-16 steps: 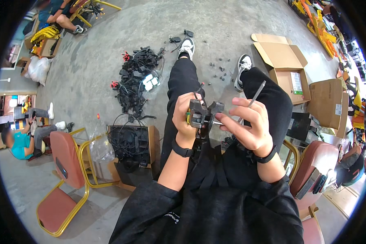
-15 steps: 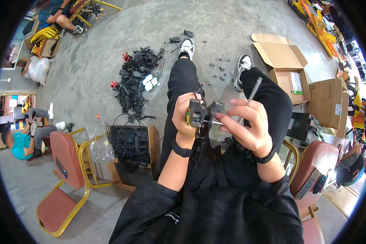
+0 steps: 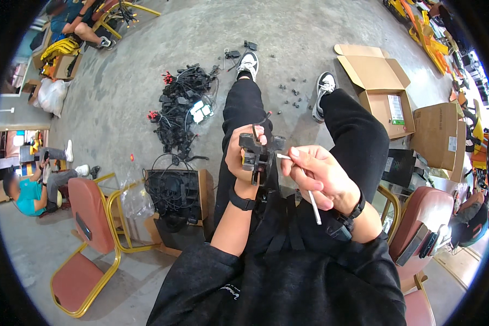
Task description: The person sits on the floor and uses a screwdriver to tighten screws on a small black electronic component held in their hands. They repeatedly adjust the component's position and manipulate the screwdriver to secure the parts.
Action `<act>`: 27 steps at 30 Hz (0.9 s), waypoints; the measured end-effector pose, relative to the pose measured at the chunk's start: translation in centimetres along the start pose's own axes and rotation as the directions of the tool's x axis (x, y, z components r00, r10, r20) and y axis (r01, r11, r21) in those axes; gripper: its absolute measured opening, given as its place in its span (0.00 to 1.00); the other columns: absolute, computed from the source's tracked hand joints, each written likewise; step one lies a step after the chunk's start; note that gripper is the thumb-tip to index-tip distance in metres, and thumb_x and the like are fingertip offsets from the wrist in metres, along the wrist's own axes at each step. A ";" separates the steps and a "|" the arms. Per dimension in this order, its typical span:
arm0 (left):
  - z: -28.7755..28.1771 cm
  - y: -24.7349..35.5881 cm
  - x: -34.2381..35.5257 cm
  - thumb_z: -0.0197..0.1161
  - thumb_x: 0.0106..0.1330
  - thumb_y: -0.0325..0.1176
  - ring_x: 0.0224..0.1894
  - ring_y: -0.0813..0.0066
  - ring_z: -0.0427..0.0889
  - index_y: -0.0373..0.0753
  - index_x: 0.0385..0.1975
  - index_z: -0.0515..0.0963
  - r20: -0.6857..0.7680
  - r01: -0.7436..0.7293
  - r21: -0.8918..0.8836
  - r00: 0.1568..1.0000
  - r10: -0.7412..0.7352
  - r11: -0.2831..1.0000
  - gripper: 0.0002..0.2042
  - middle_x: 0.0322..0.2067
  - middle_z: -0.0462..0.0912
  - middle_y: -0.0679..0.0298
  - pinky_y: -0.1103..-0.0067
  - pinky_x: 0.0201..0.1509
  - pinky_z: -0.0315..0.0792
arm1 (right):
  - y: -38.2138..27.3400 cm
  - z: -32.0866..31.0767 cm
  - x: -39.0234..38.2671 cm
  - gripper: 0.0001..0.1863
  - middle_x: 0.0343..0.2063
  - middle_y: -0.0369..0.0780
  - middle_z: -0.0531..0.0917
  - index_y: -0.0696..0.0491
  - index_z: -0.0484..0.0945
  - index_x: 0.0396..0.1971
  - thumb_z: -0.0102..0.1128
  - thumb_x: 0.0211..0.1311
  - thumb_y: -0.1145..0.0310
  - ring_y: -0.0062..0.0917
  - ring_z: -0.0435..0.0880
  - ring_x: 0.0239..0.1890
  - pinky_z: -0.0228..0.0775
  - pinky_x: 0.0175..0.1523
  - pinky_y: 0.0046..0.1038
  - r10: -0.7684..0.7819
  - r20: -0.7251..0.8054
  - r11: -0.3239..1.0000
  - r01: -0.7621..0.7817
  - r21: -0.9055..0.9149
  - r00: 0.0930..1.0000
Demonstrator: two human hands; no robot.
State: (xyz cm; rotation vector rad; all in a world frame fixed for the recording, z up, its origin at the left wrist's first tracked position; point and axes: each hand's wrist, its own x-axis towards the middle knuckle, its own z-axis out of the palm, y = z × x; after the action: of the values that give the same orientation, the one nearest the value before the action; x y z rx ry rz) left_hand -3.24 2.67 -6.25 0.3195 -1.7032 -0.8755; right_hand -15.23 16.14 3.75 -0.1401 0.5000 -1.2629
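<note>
My left hand is closed around a black part with blocky jaws, held upright above my lap. A thin dark cable with a red tip rises from its top, and its lower end blends into my dark clothing. To the right of it, my right hand pinches an L-shaped metal hex key between thumb and fingers. The key's short end points left at the black part; whether they touch I cannot tell. Its long arm slants down below my fingers.
On the floor ahead lie a pile of black cabled parts and scattered small black pieces. A box of cables stands at my left, an open cardboard box at front right. Chairs flank me; other people sit further off.
The hex key has swung round in my right hand: its long arm pointed up and now points down. My fingers have regripped. The black part in my left hand has shifted slightly left.
</note>
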 end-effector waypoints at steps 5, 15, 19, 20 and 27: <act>0.2 0.6 0.3 0.62 0.58 0.20 0.35 0.66 0.81 0.32 0.33 0.74 -0.048 0.089 0.012 0.995 -0.089 0.996 0.06 0.32 0.81 0.56 0.77 0.42 0.74 | 0.9 0.8 0.8 0.10 0.20 0.37 0.73 0.59 0.79 0.35 0.55 0.65 0.67 0.23 0.76 0.21 0.69 0.27 0.22 -0.667 0.155 0.267 0.427 -0.864 0.729; -0.2 0.7 0.3 0.61 0.55 0.18 0.38 0.61 0.81 0.35 0.36 0.73 0.057 0.049 -0.008 0.997 -0.049 0.999 0.10 0.34 0.81 0.56 0.72 0.43 0.75 | 0.5 0.5 0.4 0.15 0.31 0.38 0.74 0.52 0.82 0.36 0.70 0.44 0.71 0.30 0.76 0.32 0.70 0.38 0.29 -0.645 0.575 -0.504 0.285 -0.815 0.504; 0.1 0.6 0.3 0.64 0.49 0.13 0.37 0.60 0.80 0.35 0.38 0.72 0.014 0.013 -0.061 1.000 -0.013 0.998 0.16 0.34 0.80 0.58 0.72 0.42 0.75 | 0.3 0.7 0.2 0.16 0.33 0.37 0.75 0.51 0.83 0.35 0.71 0.42 0.69 0.30 0.78 0.36 0.70 0.40 0.30 -0.592 0.677 -0.661 0.216 -0.718 0.438; 0.1 0.7 0.3 0.64 0.49 0.14 0.37 0.60 0.80 0.35 0.38 0.72 0.023 0.005 -0.039 1.000 -0.004 0.999 0.16 0.34 0.80 0.58 0.72 0.42 0.75 | 0.3 0.6 0.1 0.16 0.33 0.37 0.75 0.50 0.83 0.35 0.71 0.41 0.69 0.31 0.79 0.36 0.70 0.40 0.30 -0.586 0.685 -0.676 0.205 -0.708 0.432; -0.2 0.9 0.5 0.65 0.47 0.15 0.37 0.59 0.80 0.34 0.38 0.72 0.015 -0.053 -0.050 0.998 0.054 0.997 0.17 0.34 0.80 0.57 0.72 0.42 0.75 | 0.1 0.7 -0.4 0.15 0.34 0.36 0.75 0.50 0.83 0.33 0.72 0.39 0.68 0.30 0.80 0.37 0.70 0.37 0.28 -0.506 0.745 -0.783 0.129 -0.608 0.435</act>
State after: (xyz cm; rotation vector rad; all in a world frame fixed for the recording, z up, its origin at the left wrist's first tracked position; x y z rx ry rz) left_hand -3.07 2.89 -5.29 0.2327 -1.6949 -0.8818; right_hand -14.98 16.44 4.42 -2.3641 2.0463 -1.4062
